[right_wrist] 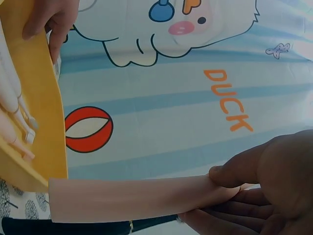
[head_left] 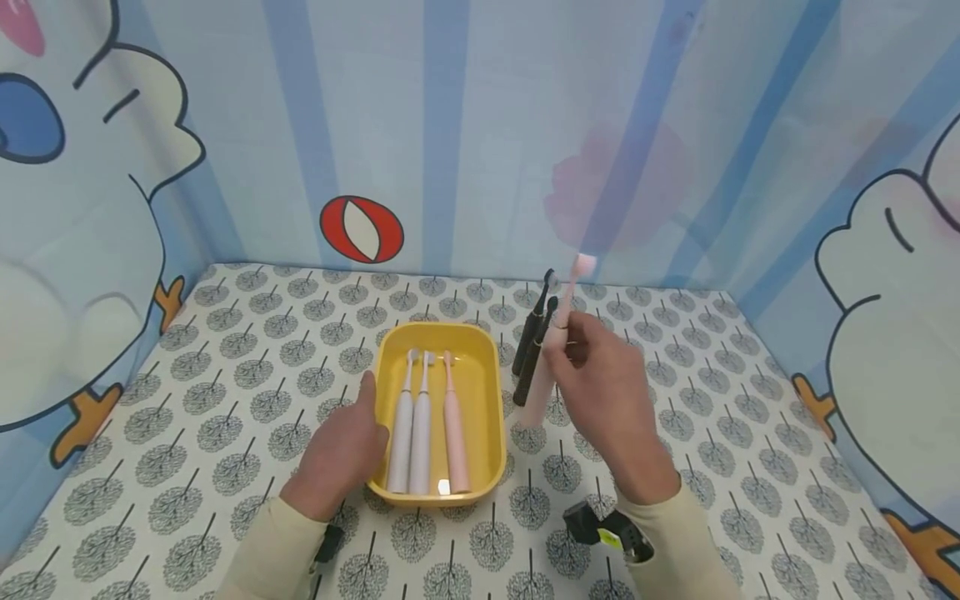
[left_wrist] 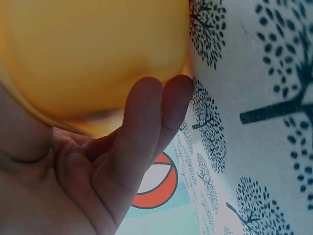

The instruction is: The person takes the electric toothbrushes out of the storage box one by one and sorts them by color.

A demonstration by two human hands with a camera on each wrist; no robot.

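Bench [head_left: 247,408]: tree-print cloth
Yellow tray [head_left: 483,417]: holds two white electric toothbrushes [head_left: 401,442], one pink toothbrush [head_left: 456,442]
Right hand [head_left: 603,387]: fingers closed round second pink electric toothbrush [head_left: 540,396], right of tray
Left hand [head_left: 341,450]: fingers gripping tray's left rim
Black electric toothbrushes [head_left: 528,337]: two, beside held one

Tray rim [head_left: 501,417] — free strip inside right
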